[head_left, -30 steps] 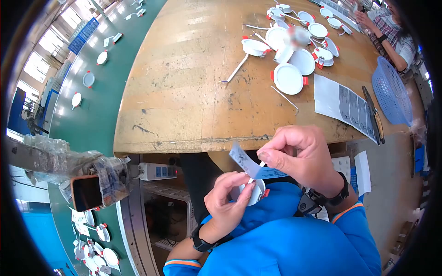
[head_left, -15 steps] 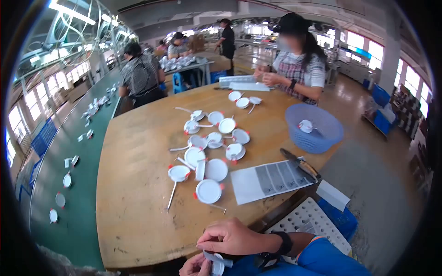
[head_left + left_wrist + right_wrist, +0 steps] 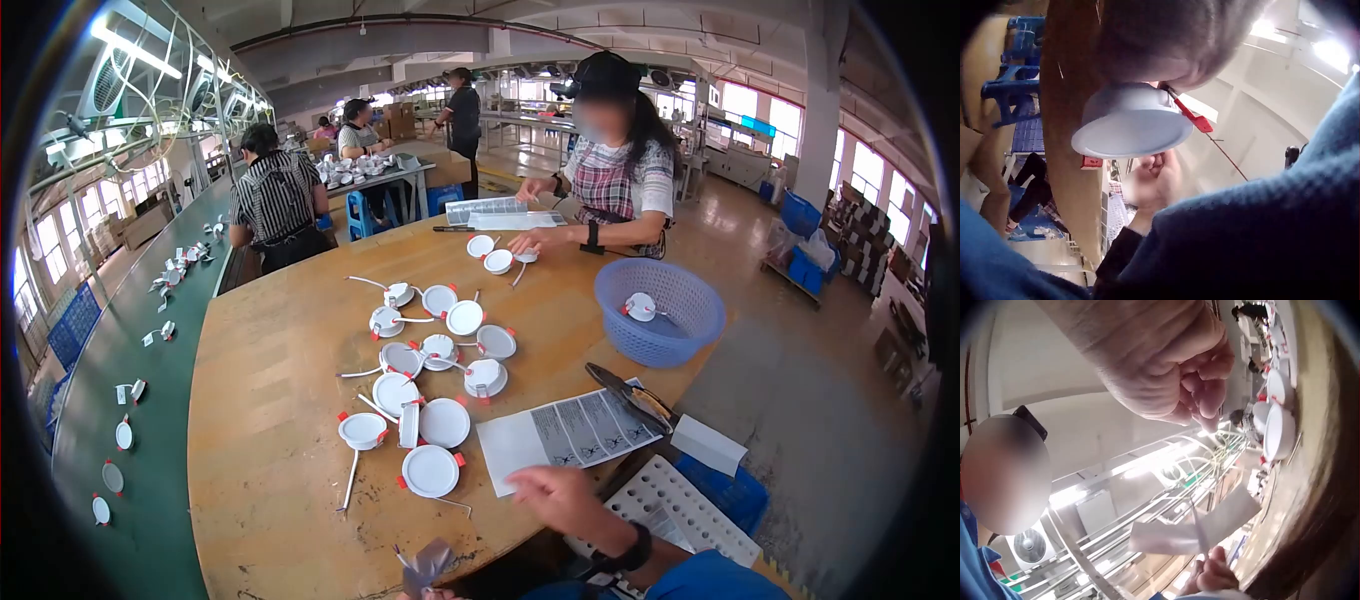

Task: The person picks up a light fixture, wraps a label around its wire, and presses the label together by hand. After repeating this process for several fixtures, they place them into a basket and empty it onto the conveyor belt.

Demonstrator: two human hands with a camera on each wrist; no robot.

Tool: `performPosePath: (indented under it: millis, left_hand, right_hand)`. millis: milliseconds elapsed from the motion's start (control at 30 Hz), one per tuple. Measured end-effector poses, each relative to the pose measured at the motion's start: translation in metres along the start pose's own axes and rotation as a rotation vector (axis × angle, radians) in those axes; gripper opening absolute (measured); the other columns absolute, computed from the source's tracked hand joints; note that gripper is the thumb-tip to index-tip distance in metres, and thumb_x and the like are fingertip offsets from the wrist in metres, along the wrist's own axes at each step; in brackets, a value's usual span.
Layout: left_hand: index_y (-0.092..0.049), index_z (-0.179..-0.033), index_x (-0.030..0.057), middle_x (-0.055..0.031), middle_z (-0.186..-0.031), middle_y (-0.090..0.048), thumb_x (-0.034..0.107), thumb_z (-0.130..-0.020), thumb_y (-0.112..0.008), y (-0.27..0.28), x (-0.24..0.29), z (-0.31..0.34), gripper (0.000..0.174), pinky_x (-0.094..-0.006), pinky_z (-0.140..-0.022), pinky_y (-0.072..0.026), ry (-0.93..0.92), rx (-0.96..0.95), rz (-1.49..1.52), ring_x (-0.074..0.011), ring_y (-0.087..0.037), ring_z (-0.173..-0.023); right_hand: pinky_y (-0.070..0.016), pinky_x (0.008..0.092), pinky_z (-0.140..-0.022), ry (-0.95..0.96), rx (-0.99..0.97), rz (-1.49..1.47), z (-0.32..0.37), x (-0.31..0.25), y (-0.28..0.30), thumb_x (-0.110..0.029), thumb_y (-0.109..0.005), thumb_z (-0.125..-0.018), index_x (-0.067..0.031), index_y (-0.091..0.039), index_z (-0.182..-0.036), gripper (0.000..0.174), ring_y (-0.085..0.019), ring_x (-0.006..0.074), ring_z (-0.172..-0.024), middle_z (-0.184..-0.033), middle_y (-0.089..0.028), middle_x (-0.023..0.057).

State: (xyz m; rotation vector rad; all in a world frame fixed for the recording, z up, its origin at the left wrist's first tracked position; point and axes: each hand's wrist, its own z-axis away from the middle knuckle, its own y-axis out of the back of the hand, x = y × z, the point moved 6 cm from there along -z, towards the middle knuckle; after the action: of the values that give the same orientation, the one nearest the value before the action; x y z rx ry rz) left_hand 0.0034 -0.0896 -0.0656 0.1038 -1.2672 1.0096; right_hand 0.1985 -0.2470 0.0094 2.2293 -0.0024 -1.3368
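Observation:
My left hand (image 3: 1154,47) grips a round white lamp (image 3: 1132,132) with red clips in the left wrist view. At the bottom edge of the head view, a pale label (image 3: 430,562) is folded around the lamp's wire, just above my left fingertips. The right wrist view shows the label (image 3: 1166,538) spread in two wings over my left hand (image 3: 1212,576). My right hand (image 3: 568,500) hovers by the near edge of a sheet of printed grey labels (image 3: 575,430), fingers loosely bent, nothing visible in them.
Several white lamps (image 3: 445,423) with wires lie mid-table. Pliers (image 3: 628,397) rest on the label sheet's right end; a blue basket (image 3: 660,345) holding a lamp stands behind. A person (image 3: 615,170) works across the table. A green conveyor (image 3: 150,470) runs along the left.
My right hand has left the label at my left hand and moved right toward the sheet. The head view has tilted up from my lap to the table. The person opposite has lowered a hand to the lamps.

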Motion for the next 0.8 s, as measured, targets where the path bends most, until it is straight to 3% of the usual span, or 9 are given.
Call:
performPosePath:
  millis: [67, 167, 200, 300, 633, 800]
  left_hand:
    - [-0.056, -0.083, 0.0013, -0.0069, -0.072, -0.060, 0.006, -0.081, -0.059, 0.005, 0.005, 0.000, 0.006, -0.0242, -0.055, -0.0472, 0.021, 0.027, -0.012, -0.0136, -0.057, -0.060]
    - [-0.056, -0.089, 0.0007, -0.0070, -0.073, -0.059, 0.006, -0.079, -0.060, 0.017, 0.004, -0.002, 0.012, -0.0256, -0.056, -0.0479, 0.066, 0.097, -0.031, -0.0142, -0.057, -0.060]
    - [-0.056, -0.089, 0.0004, -0.0067, -0.073, -0.059, 0.006, -0.079, -0.060, 0.016, 0.005, 0.000, 0.012, -0.0257, -0.056, -0.0480, 0.085, 0.117, -0.052, -0.0139, -0.056, -0.060]
    - [-0.055, -0.089, 0.0005, -0.0053, -0.072, -0.058, 0.007, -0.079, -0.060, 0.011, 0.004, 0.001, 0.013, -0.0254, -0.056, -0.0476, 0.061, 0.154, -0.069, -0.0124, -0.055, -0.059]
    - [-0.055, -0.094, 0.0017, -0.0009, -0.071, -0.056, 0.005, -0.079, -0.059, -0.002, 0.011, 0.006, 0.016, -0.0211, -0.055, -0.0440, 0.034, 0.240, -0.094, -0.0094, -0.053, -0.060]
    - [-0.054, -0.099, -0.0002, -0.0028, -0.075, -0.058, 0.004, -0.078, -0.061, 0.007, 0.001, 0.002, 0.022, -0.0213, -0.055, -0.0443, 0.024, 0.263, -0.117, -0.0105, -0.054, -0.062]
  right_hand:
    - [-0.0462, 0.0268, -0.054, -0.104, 0.128, 0.105, 0.001, 0.039, 0.027, -0.008, -0.058, -0.079, -0.0031, -0.064, -0.089, 0.012, -0.061, 0.0161, -0.059, -0.069, -0.063, 0.0096]
    - [-0.0464, 0.0318, -0.054, 0.100, 0.295, 0.342, 0.003, 0.064, 0.041, -0.010, -0.058, -0.078, -0.0040, -0.062, -0.082, 0.008, -0.060, 0.0259, -0.060, -0.069, -0.061, 0.0111]
    - [-0.0458, 0.0329, -0.052, 0.083, 0.288, 0.339, 0.004, 0.059, 0.039, -0.009, -0.060, -0.075, -0.0045, -0.061, -0.077, 0.005, -0.058, 0.0269, -0.059, -0.066, -0.060, 0.0095]
    - [-0.0455, 0.0322, -0.051, 0.159, 0.302, 0.419, 0.001, 0.051, 0.034, -0.008, -0.061, -0.074, -0.0054, -0.062, -0.076, 0.004, -0.058, 0.0259, -0.058, -0.064, -0.059, 0.0083]
    - [-0.0451, 0.0314, -0.050, 0.118, 0.306, 0.421, 0.003, 0.052, 0.035, -0.007, -0.062, -0.071, -0.0064, -0.061, -0.075, 0.004, -0.057, 0.0243, -0.057, -0.064, -0.058, 0.0073]
    - [-0.0450, 0.0311, -0.050, 0.117, 0.318, 0.411, 0.004, 0.054, 0.035, -0.007, -0.062, -0.071, -0.0065, -0.061, -0.075, 0.004, -0.057, 0.0240, -0.056, -0.064, -0.058, 0.0070]
